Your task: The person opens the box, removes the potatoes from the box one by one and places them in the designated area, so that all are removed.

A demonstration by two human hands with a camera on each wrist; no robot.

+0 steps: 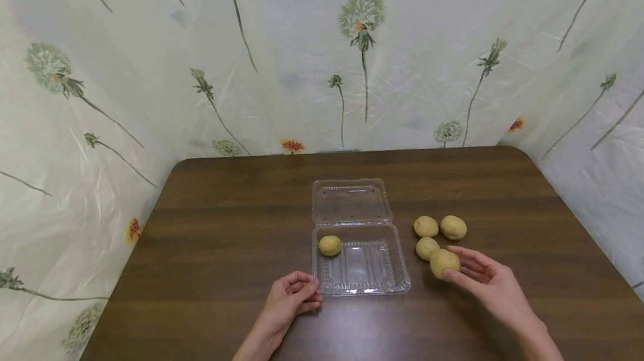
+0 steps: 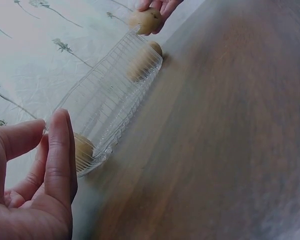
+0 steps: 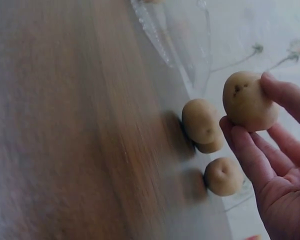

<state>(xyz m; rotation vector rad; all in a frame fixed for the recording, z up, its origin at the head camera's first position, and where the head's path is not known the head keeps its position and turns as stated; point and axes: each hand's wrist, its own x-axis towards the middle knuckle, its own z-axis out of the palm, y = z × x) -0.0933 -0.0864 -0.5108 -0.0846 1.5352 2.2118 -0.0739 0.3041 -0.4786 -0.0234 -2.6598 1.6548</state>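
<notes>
A clear plastic clamshell container [image 1: 357, 260] lies on the table with its lid folded back, away from me. One potato [image 1: 330, 245] sits inside, in the far left corner of its base. My left hand [image 1: 292, 300] pinches the near left corner of the rim between thumb and fingers; the left wrist view shows this hand [image 2: 37, 170] up close. With its thumb and fingers, my right hand [image 1: 490, 283] holds a second potato [image 3: 247, 101] above the table, to the right of the container. Three more potatoes [image 1: 426, 226] lie just beyond that hand.
The dark wooden table [image 1: 226, 238] has rounded far corners. Behind it and along both sides hangs a pale sheet [image 1: 302, 70] printed with dandelions. The container's open lid [image 1: 350, 202] lies flat toward the table's far edge.
</notes>
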